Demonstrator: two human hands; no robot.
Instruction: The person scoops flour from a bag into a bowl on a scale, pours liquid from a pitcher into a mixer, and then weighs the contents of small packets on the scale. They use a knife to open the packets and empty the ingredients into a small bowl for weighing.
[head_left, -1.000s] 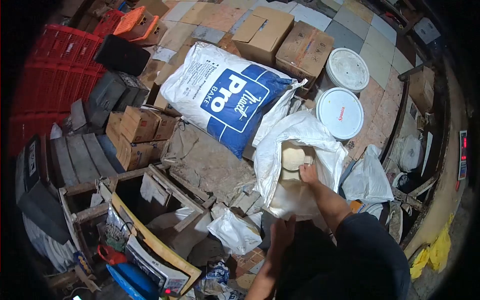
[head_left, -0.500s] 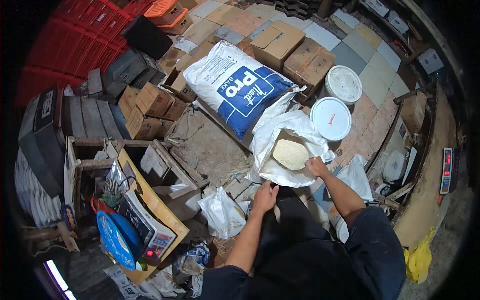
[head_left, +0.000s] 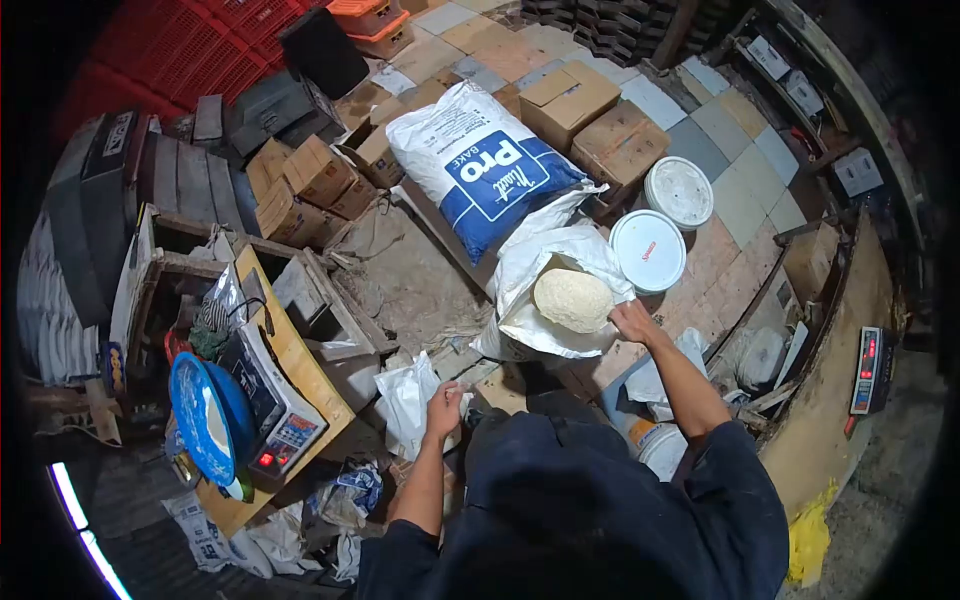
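Note:
My right hand is closed at the right side of an oval scoop, its handle hidden in the fist. Pale flour is heaped high on the scoop, over the mouth of an open white sack. The sack's rim is rolled and folded outward around it. My left hand is raised to the left of my body with its fingers curled in and nothing showing in them. Behind that hand, a crumpled white plastic bag overlaps it in this view.
A full blue-and-white Pro Bake sack lies beyond the open sack. Two lidded white buckets and cardboard boxes stand to its right. At left, a scale and blue basin sit on a board; another scale is at right.
My right hand and the flour-heaped scoop have risen slightly over the sack's mouth. My left hand has moved left, away from the sack's near edge. The view has shifted a little.

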